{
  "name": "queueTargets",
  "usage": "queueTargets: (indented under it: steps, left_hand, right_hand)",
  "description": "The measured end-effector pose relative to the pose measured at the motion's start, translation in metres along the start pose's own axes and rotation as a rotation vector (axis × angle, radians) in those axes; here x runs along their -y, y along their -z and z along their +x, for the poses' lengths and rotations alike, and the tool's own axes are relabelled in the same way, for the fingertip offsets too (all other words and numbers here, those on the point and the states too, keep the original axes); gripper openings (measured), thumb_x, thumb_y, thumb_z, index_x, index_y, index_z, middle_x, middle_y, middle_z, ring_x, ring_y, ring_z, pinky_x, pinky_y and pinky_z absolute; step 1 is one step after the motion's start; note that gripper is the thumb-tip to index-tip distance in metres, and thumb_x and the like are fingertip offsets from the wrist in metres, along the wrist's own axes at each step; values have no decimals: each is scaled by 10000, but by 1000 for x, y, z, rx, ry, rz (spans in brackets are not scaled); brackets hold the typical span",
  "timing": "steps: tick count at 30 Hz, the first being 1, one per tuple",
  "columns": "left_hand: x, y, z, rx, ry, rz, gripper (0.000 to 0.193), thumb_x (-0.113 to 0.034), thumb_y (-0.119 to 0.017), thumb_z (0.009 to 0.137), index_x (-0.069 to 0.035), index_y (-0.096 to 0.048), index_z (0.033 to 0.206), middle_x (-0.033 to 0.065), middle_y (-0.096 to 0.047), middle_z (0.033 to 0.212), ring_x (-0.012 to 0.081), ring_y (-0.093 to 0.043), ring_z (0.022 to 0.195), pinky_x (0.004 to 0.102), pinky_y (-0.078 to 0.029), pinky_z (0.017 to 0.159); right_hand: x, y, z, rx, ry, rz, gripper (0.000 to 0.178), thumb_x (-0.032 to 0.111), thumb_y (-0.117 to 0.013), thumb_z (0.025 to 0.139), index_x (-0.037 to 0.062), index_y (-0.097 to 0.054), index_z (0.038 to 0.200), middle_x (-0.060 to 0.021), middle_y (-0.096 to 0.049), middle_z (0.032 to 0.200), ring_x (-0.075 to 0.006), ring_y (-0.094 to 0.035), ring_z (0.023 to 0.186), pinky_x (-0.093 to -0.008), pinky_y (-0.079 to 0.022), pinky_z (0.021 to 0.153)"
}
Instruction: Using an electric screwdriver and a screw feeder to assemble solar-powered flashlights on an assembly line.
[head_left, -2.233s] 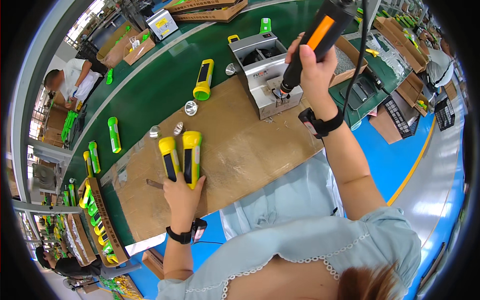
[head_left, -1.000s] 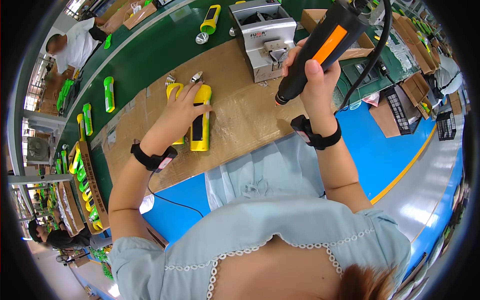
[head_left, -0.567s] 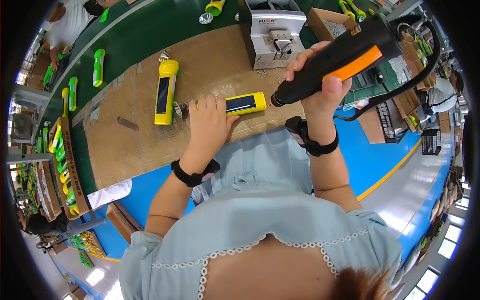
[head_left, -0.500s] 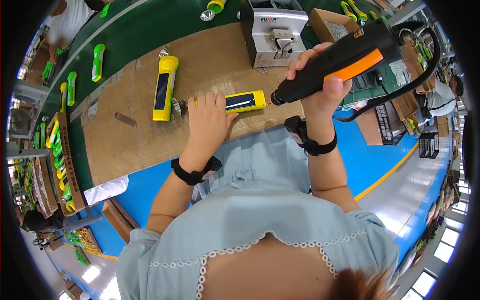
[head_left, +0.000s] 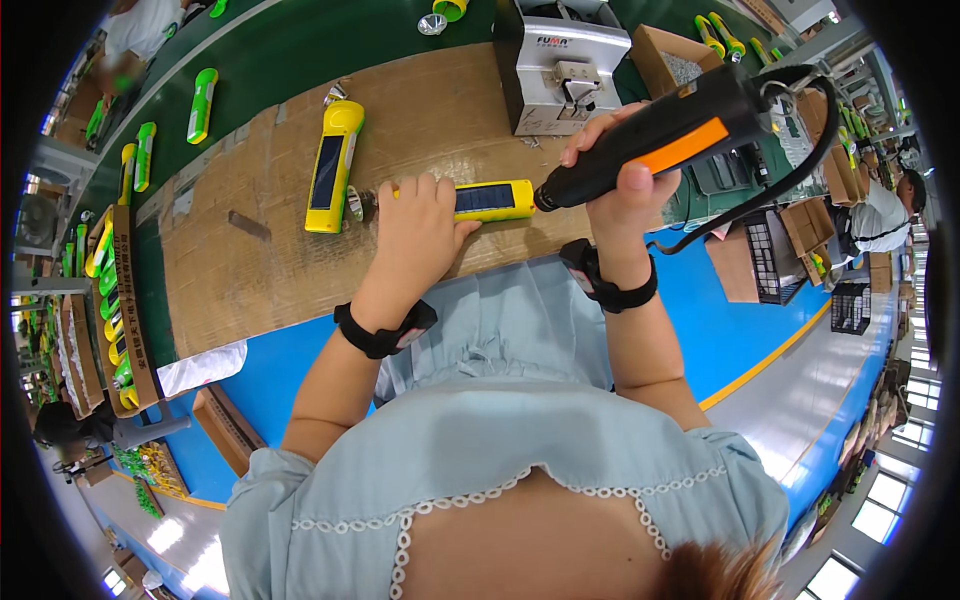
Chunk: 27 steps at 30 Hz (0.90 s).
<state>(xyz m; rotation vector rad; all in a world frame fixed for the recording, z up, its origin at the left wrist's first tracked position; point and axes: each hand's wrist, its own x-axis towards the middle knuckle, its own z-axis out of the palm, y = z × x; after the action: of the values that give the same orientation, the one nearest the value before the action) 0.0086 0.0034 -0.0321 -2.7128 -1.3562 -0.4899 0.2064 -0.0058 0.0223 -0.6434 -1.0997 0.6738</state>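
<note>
Flat on the cardboard sheet [head_left: 290, 270] lies a yellow flashlight [head_left: 495, 200] with a dark solar panel. My left hand [head_left: 418, 235] wraps over its head end, hiding part of it, with a silvery reflector [head_left: 355, 203] just left of the fingers. In my right hand [head_left: 628, 195] is a black and orange electric screwdriver [head_left: 665, 130], held nearly level. Its tip meets the right end of the flashlight. Another yellow flashlight [head_left: 328, 175] lies to the left, beside a loose reflector [head_left: 336, 94] at its top end.
A grey metal screw feeder [head_left: 560, 55] stands at the back, a cardboard box of small screws [head_left: 680, 62] right of it. The black cable [head_left: 800, 165] loops down at the right. A thin metal strip [head_left: 248, 226] lies left. Boxed green and yellow flashlights [head_left: 110, 300] line the left edge.
The screwdriver and my right hand have moved left, bringing the tip from just off the flashlight's end to touching it. My left hand keeps its hold.
</note>
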Motion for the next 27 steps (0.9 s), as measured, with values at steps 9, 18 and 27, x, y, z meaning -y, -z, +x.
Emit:
queueTargets:
  steps: [9, 18, 27]
  left_hand:
    - [0, 3, 2, 41, 17, -1, 457, -389, -696, 709, -17, -542, 923, 117, -525, 854, 282, -512, 829, 389, -383, 765]
    - [-2, 3, 0, 33, 44, 7, 449, -385, -692, 721, -17, -555, 939, 120, -532, 862, 285, -517, 837, 395, -383, 769]
    - [-7, 4, -3, 36, 58, 31, 461, -383, -696, 708, -24, -556, 962, 111, -529, 872, 277, -513, 864, 405, -387, 790]
  right_hand:
    - [-12, -1, -2, 104, -106, -7, 626, 496, -729, 716, -5, -477, 996, -123, -573, 723, -198, -583, 607, -297, -494, 556]
    - [2, 4, 8, 79, -35, -15, 675, 541, -709, 710, -2, -467, 1029, -122, -569, 738, -220, -592, 615, -316, -507, 553]
    - [13, 18, 104, -118, 384, -29, 265, 187, -627, 871, 1, -454, 943, -116, -608, 739, -171, -591, 588, -280, -487, 549]
